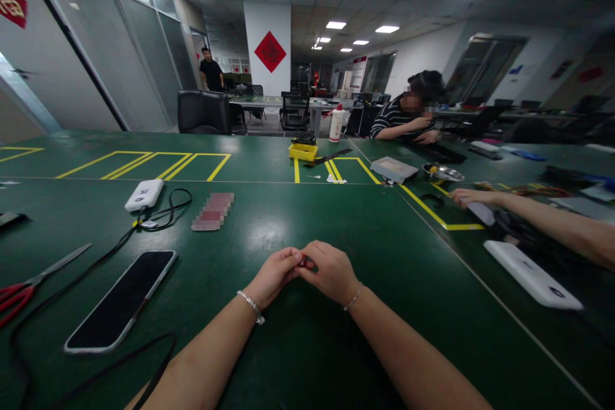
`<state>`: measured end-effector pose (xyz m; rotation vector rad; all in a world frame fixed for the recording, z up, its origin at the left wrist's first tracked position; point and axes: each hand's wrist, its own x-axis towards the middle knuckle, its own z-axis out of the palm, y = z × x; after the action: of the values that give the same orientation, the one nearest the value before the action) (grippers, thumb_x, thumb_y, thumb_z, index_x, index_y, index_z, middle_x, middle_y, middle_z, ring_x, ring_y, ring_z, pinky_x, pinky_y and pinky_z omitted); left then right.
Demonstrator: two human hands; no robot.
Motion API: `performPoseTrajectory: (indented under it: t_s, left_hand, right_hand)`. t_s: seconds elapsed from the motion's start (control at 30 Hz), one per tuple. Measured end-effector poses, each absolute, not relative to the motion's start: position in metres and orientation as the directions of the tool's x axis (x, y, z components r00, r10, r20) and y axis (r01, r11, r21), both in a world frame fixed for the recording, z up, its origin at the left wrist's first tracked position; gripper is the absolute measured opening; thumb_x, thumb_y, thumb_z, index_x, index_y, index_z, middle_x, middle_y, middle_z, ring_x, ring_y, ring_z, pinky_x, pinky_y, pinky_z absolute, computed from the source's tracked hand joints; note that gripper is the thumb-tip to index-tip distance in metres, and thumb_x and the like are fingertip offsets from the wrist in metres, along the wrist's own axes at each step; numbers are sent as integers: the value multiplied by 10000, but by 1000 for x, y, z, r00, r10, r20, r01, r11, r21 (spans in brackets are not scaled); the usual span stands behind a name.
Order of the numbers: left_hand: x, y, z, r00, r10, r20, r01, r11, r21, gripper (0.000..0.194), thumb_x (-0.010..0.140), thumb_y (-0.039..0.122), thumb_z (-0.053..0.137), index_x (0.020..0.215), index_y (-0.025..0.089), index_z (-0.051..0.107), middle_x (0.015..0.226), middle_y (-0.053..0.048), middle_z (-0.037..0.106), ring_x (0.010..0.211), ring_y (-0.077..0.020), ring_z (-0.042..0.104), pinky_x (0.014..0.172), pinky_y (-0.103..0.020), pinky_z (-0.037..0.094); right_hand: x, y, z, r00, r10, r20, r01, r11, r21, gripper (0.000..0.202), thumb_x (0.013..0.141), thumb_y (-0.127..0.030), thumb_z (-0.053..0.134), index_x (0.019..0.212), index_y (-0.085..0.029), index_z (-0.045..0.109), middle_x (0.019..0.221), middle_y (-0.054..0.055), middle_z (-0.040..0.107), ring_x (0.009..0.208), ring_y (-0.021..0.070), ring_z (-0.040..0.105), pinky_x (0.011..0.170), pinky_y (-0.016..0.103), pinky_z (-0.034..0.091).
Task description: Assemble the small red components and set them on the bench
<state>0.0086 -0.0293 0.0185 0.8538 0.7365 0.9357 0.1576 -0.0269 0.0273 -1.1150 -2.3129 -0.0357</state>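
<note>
Both my hands meet above the green table (230,301), in the middle of the head view. The fingers of my left hand (279,272) are closed in a pinch, thumb on top. My right hand (330,271) is closed against them with curled fingers. Between the fingertips shows a small red object (302,261), mostly hidden, so its kind cannot be made out. Bracelets circle both wrists. The nearest thing beyond my left hand is a blurred reddish card (213,211) lying flat on the table.
On the left lie a phone (122,301), red-handled scissors (33,285) and a white power bank (145,195) with a black cable. Another white power bank (533,274) and a co-worker's hand (473,197) are on the right. A yellow bin (303,152) stands farther back.
</note>
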Motion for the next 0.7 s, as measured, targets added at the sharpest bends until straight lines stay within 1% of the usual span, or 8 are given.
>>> performPoseTrajectory:
  t_s: [0.1, 0.2, 0.27, 0.4, 0.6, 0.7]
  left_hand:
    - [10, -29, 16, 376, 910, -173, -339, 309, 888, 193, 684, 301, 627, 687, 122, 554, 691, -35, 614, 640, -96, 536, 639, -212, 394]
    - [11, -28, 14, 365, 915, -172, -313, 295, 903, 214, 654, 310, 648, 666, 123, 545, 640, -14, 594, 623, -97, 530, 628, -216, 394]
    - [12, -28, 14, 354, 919, -174, -313, 292, 904, 221, 645, 316, 653, 665, 124, 544, 630, -7, 589, 610, -95, 527, 624, -218, 393]
    - [11, -29, 15, 340, 924, -176, -303, 285, 910, 212, 657, 315, 635, 668, 126, 540, 671, -27, 614, 627, -102, 541, 631, -222, 398]
    - [15, -27, 11, 281, 942, -185, -252, 258, 933, 191, 648, 295, 629, 647, 137, 522, 617, -9, 608, 562, -94, 528, 576, -217, 391]
    - [15, -27, 9, 243, 953, -180, -206, 232, 951, 177, 639, 271, 639, 646, 137, 524, 601, -6, 608, 548, -94, 525, 552, -211, 382]
  right_hand:
    - [157, -27, 27, -486, 721, 493, 748, 635, -191, 107, 726, -302, 539, 729, -199, 510, 729, 25, 553, 713, 148, 492, 646, 244, 361]
    - [157, -26, 26, -490, 717, 496, 759, 630, -162, 127, 720, -294, 536, 651, -201, 484, 684, 13, 538, 676, 139, 479, 618, 237, 343]
    - [157, -26, 25, -486, 717, 500, 758, 630, -167, 128, 728, -295, 527, 654, -200, 482, 686, 10, 536, 675, 135, 478, 620, 234, 338]
    - [156, -25, 23, -464, 732, 499, 772, 611, -178, 132, 724, -311, 529, 675, -199, 480, 688, 10, 529, 668, 136, 477, 610, 235, 337]
    - [155, -26, 25, -478, 733, 484, 794, 596, -120, 165, 706, -347, 548, 673, -198, 486, 684, 16, 531, 663, 143, 472, 595, 244, 327]
    - [154, -27, 26, -485, 729, 483, 802, 591, -86, 162, 693, -335, 561, 650, -197, 487, 666, 17, 529, 637, 142, 462, 571, 245, 316]
